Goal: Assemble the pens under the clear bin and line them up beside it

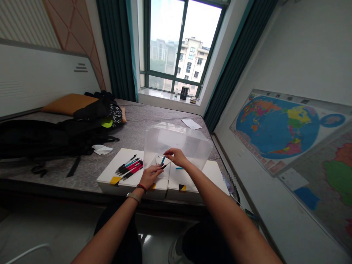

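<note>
My left hand [150, 175], with a red cord and a watch band at the wrist, is closed on a blue pen barrel [162, 161]. A short black pen piece [164, 167] also sticks out at its fingertips. Just above, my right hand [176, 157] pinches a thin, pale pen part, too small to make out fully. To the left, several black, red and blue pens [130, 168] lie side by side on a white box [107, 170]. Behind my hands is a clear plastic bin [189, 145]. Another blue pen piece [179, 168] lies to the right of my hands.
A second white box [217, 170] adjoins the first on the grey bed surface [132, 135]. Crumpled tissue [102, 149], a black bag [41, 139] and an orange cushion [68, 103] are at the left. A white paper [191, 124] lies behind the bin.
</note>
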Available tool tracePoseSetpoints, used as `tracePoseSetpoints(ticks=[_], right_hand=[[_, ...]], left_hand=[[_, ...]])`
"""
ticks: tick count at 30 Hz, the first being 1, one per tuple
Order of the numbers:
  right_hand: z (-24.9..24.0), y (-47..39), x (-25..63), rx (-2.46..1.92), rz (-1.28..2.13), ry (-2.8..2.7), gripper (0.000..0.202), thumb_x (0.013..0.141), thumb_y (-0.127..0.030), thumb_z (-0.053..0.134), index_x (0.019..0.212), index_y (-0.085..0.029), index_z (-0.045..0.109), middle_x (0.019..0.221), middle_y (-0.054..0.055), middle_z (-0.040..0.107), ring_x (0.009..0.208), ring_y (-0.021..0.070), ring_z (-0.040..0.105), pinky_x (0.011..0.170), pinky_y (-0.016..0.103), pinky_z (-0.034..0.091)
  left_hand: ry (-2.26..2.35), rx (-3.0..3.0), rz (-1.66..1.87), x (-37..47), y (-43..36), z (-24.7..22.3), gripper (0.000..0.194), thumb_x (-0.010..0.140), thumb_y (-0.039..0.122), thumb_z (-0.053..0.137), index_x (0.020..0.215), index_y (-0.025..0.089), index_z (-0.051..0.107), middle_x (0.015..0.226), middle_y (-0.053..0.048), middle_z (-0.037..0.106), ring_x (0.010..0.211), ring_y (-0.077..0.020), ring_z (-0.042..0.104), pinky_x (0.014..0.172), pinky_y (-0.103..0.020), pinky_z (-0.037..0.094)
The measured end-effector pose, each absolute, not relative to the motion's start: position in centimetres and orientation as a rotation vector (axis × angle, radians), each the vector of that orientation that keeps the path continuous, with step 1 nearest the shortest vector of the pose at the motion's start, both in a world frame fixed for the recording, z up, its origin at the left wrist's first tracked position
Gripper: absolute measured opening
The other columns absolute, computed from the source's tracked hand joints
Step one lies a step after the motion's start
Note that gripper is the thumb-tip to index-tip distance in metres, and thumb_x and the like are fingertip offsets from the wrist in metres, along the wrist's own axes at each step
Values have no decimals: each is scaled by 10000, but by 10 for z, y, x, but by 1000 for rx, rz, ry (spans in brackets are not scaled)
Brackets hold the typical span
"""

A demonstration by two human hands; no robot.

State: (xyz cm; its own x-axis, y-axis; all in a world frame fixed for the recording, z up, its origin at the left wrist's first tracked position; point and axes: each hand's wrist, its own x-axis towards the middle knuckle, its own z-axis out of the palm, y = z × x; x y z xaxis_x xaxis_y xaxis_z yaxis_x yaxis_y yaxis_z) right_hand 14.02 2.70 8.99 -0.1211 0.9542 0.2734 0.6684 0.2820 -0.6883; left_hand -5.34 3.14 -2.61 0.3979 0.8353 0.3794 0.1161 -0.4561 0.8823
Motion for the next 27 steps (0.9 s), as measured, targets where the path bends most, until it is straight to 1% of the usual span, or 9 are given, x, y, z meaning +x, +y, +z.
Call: tracePoseSetpoints(ticks=[4,8,11,14,17,21,25,27], right_hand=[[86,31,143,-1418,692,-1837,152,780,-234,666,899,-213,757,833,35,709,726,154,604,718,283,471],[77,29,146,-1378,911,-1529,294,792,-303,632,1061,-211,705,833,33,686,654,122,597,597,244,486],[61,20,144,-1411,958,-1282,326,803,-338,603,1093,-208,674,838,37,669,616,103,580,535,216,470],[40,9,139,-1401,1056,-1207,363,787,-371,621,1102,-196,662,815,32,659,577,93,553,506,208,445],[22,1,129,-1340,1148,-1248,402,749,-417,666,1087,-199,681,797,26,659,581,99,545,514,214,427],[11,0,121,-1327,1089,-1234,372,728,-479,671,931,-171,721,746,31,669,614,123,554,558,237,425],[4,2,124,-1299,1095,-1262,372,720,-448,679,968,-173,721,777,31,682,618,125,552,595,255,434],[-2,2,126,-1283,1086,-1301,346,712,-415,690,956,-172,726,796,35,689,628,129,558,616,262,439]], left_hand=[[810,1838,1105,-54,32,-26,317,816,415,626,1053,232,726,1157,-57,687,1112,-224,619,1031,-401,453],[819,1837,1119,-54,34,-30,304,816,415,626,1033,231,733,1149,-60,691,1109,-223,621,1033,-401,451],[819,1824,1127,-53,34,-31,302,814,414,631,1032,231,733,1141,-60,694,1102,-221,623,1020,-387,460],[825,1845,1108,-53,34,-30,298,818,416,627,1026,231,734,1135,-62,695,1074,-218,633,987,-376,480],[803,1933,1048,-52,33,-27,290,819,425,625,1015,244,736,1078,-56,710,1011,-212,648,934,-365,504],[770,2035,972,-53,32,-23,290,835,435,602,1009,247,738,1014,-55,714,959,-206,648,897,-347,507],[771,2060,948,-52,33,-25,306,853,452,571,1006,249,739,1017,-61,705,960,-208,633,897,-339,495],[770,2074,930,-52,33,-26,306,851,461,570,991,252,743,1000,-62,702,953,-207,628,897,-332,488]])
